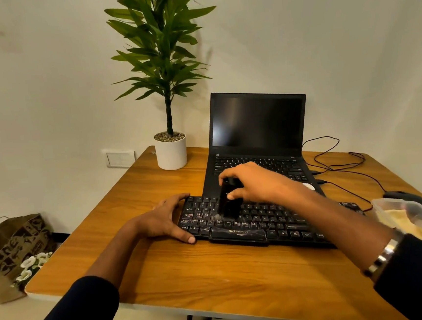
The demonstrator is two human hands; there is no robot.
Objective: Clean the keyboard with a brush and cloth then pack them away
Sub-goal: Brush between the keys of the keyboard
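Far left of the keyboard, on the floor below the worktop edge: brown printed paper bag [15, 243], white flowers [33, 264] leaning against it. Left of the keyboard and farther back, on the wall: white socket plate [120, 157]. Back-left of the keyboard, on the wooden worktop [163, 271]: white pot [171, 154] topped with pebbles, tall green plant [161, 41] rising from it.

At the keyboard's left end: left hand [164, 221], grip spread wide around the corner of the frame, fingers curled over the far edge, thumb pressed along the near edge, dark sleeve behind it.

Black keyboard [256, 222] lying flat on the worktop, angled slightly, its far edge touching the front lip of the laptop [257, 145]; pale dust or streaks on the keys toward its left side.

Over the keyboard's left-centre keys: black brush [230, 202], upright, lower end down on the keys, blurred. Right hand [255, 181] gripping the brush from above, grip closed round its top, thumb on the near face, fingers wrapped over the far side; metal bracelet [384, 254] on that wrist.

Directly behind the keyboard: open black laptop, screen dark. Right of the laptop and behind the keyboard's right end: black cables [338, 166] looped across the worktop. At the keyboard's right end, close by: clear plastic container [414, 218] with something yellowish inside, too blurred to name.
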